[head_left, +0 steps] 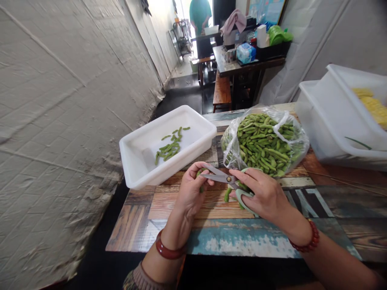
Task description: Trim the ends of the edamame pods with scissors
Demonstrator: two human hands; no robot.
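My left hand (192,183) is closed on a green edamame pod (199,173), partly hidden by the fingers. My right hand (261,193) grips scissors (220,178) by their pale green handles. The blades are parted, and their tips reach the fingers of my left hand. Beneath the scissors, a few loose pods (227,195) lie on the table. Behind my right hand sits a clear plastic bag (230,151) full of edamame pods (260,141). To the left stands a white tub (157,177) with a small heap of pods (169,149) on its bottom.
The table (172,205) has a patchwork wood top. White bins (320,108), one with something yellow in it, stand at the right. A rough white wall (60,121) runs along the left. Farther back are a cluttered table (223,66), a wooden bench (222,90) and a person (200,18).
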